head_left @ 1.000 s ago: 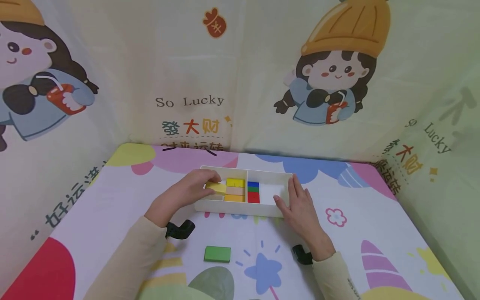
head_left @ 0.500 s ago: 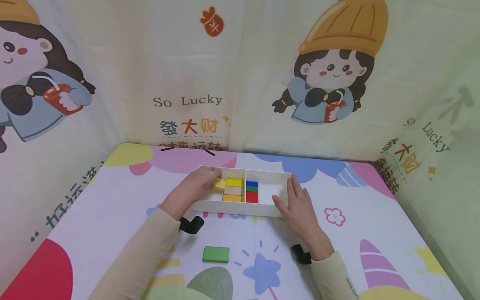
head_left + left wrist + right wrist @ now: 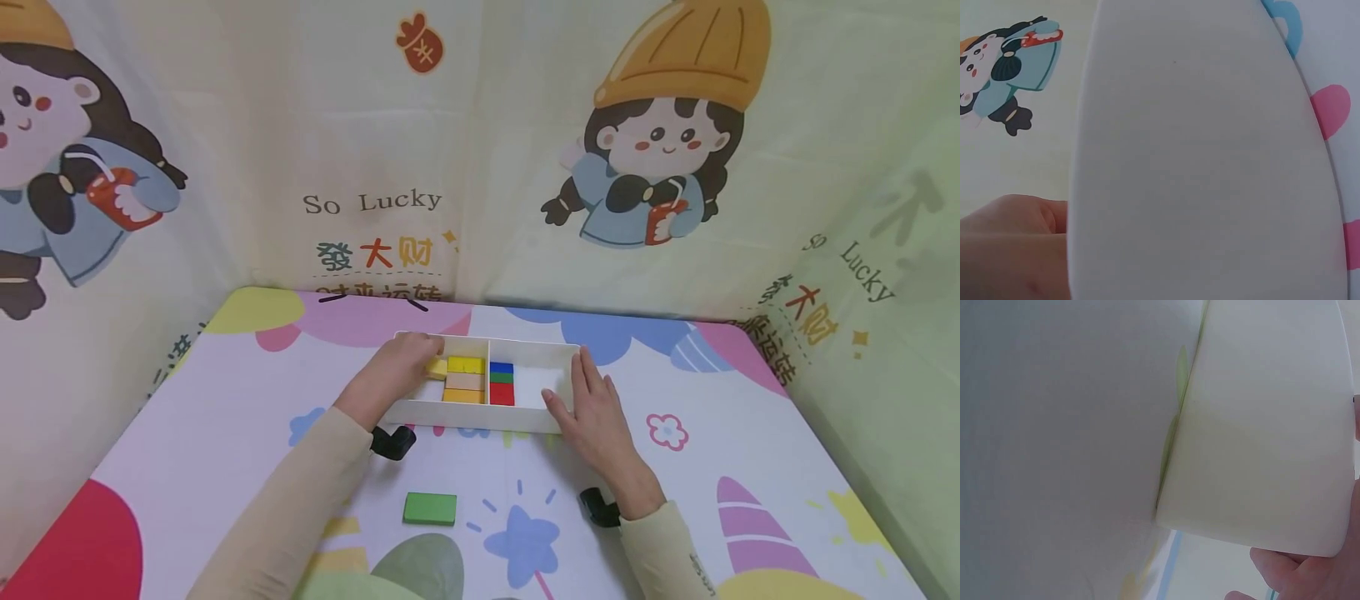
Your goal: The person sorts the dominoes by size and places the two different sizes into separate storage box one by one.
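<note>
A white two-compartment box (image 3: 517,421) stands on the table, its long side facing me. My left hand (image 3: 393,371) reaches over its left end and pinches a pale yellow block (image 3: 437,370) low in the left compartment; the fingertips are hidden. Beside that block lie a bright yellow block (image 3: 466,365), a beige one (image 3: 464,382) and an orange one (image 3: 463,397). At the divider, the right compartment has blue (image 3: 502,367), green (image 3: 502,378) and red (image 3: 502,394) blocks. My right hand (image 3: 603,417) rests straight fingers along the box's right end, thumb at the front rim.
A loose green block (image 3: 430,508) lies on the patterned tablecloth (image 3: 555,475) in front of the box, between my forearms. Behind the table hangs a printed cloth wall (image 3: 510,167). Black wrist mounts (image 3: 395,442) stick out under both wrists.
My left hand has shifted right and away from me, and the pale yellow block has gone lower into the left compartment, beside the other yellow block. The right hand keeps its place on the box.
</note>
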A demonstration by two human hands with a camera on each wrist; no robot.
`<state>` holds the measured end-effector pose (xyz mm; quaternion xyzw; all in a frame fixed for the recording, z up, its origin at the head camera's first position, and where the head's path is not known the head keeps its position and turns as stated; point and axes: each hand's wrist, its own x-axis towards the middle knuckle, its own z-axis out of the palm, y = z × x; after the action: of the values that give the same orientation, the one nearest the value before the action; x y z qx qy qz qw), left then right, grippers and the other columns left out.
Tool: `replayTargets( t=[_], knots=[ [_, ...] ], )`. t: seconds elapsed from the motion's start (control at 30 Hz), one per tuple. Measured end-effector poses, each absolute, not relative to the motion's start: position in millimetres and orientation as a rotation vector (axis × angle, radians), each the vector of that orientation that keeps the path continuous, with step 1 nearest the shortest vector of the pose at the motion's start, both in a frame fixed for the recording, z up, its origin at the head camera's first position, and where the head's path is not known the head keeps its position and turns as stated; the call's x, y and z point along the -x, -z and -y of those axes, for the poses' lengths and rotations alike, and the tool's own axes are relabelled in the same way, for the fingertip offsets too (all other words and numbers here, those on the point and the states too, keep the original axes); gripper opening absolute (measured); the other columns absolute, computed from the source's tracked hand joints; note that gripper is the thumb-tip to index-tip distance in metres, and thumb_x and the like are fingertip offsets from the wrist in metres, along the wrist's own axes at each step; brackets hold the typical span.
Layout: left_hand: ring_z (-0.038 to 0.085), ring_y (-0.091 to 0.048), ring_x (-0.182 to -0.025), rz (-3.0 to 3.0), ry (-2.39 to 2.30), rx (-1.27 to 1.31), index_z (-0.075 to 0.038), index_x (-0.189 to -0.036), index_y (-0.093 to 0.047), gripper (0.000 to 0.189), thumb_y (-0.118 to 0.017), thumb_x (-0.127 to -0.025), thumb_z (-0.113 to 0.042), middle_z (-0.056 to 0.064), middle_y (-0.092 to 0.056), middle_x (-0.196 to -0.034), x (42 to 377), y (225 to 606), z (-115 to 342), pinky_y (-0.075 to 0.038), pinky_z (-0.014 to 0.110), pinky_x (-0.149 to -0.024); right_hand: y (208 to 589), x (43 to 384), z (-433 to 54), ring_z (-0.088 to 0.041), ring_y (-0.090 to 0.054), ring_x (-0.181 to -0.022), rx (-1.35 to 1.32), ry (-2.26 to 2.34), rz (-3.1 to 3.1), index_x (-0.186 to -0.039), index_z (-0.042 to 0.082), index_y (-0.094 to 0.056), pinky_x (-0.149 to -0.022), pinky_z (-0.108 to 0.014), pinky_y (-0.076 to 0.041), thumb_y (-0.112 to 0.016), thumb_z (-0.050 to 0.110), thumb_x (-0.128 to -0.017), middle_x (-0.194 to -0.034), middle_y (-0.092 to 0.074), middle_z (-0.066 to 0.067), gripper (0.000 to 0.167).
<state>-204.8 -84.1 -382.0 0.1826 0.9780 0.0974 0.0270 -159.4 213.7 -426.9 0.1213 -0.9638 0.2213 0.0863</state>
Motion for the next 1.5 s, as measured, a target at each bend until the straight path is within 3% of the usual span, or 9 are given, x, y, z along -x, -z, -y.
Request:
replayTargets(
  t=[0.23,0.5,0.67,0.87,1.13,1.5],
  knots=[
    [0.023,-0.056,-0.092,-3.038,-0.225,-0.583,-0.01,-0.115,-0.062,0.028,-0.072,-0.089,-0.007,0.007,-0.067,-0.104,206,385,82,-0.053,0.032,-0.086,428,159,-213,-0.042,-0.023,-0.149,-0.37,-0.659,2.85,-0.155,-0.006,-0.017,-0.122,-0.061,-0.015,-0.052,0.046,-0.099,-0.165,-0.012,-0.022,0.083],
    [0.025,-0.056,-0.108,-2.99,-0.321,-0.635,-0.009,-0.127,-0.061,0.038,-0.068,-0.09,0.0,0.011,-0.064,-0.125,205,386,83,-0.052,0.036,-0.103,426,159,-212,-0.04,-0.021,-0.151,-0.351,-0.668,2.886,-0.156,-0.003,-0.014,-0.123,-0.059,-0.013,-0.05,0.048,-0.1,-0.166,-0.009,-0.02,0.084],
    [0.024,-0.053,-0.113,-2.894,-0.373,-0.592,-0.01,-0.13,-0.058,0.04,-0.063,-0.092,0.003,0.01,-0.06,-0.13,205,383,85,-0.049,0.039,-0.107,427,158,-210,-0.041,-0.021,-0.15,-0.355,-0.665,2.882,-0.156,-0.004,-0.015,-0.122,-0.06,-0.014,-0.051,0.048,-0.099,-0.166,-0.01,-0.021,0.085],
    [0.026,-0.051,-0.117,-2.814,-0.576,-0.464,-0.014,-0.13,-0.058,0.037,-0.06,-0.095,-0.003,0.008,-0.057,-0.134,203,375,91,-0.051,0.045,-0.103,427,158,-208,-0.04,-0.021,-0.151,-0.355,-0.673,2.884,-0.156,-0.003,-0.014,-0.123,-0.059,-0.014,-0.051,0.048,-0.099,-0.166,-0.009,-0.019,0.085],
    [0.029,-0.061,-0.119,-2.832,-0.848,-0.706,-0.004,-0.127,-0.06,0.039,-0.07,-0.09,-0.003,0.013,-0.066,-0.126,190,366,106,-0.052,0.044,-0.102,426,158,-210,-0.041,-0.023,-0.15,-0.356,-0.637,2.886,-0.156,-0.005,-0.015,-0.122,-0.06,-0.015,-0.051,0.048,-0.1,-0.166,-0.01,-0.021,0.085],
    [0.028,-0.063,-0.116,-2.737,-1.164,-0.772,-0.008,-0.126,-0.061,0.038,-0.071,-0.09,-0.006,0.012,-0.066,-0.126,157,363,113,-0.056,0.041,-0.096,425,158,-212,-0.041,-0.021,-0.151,-0.35,-0.662,2.893,-0.156,-0.005,-0.014,-0.123,-0.06,-0.013,-0.05,0.047,-0.1,-0.166,-0.009,-0.021,0.085]
  ],
)
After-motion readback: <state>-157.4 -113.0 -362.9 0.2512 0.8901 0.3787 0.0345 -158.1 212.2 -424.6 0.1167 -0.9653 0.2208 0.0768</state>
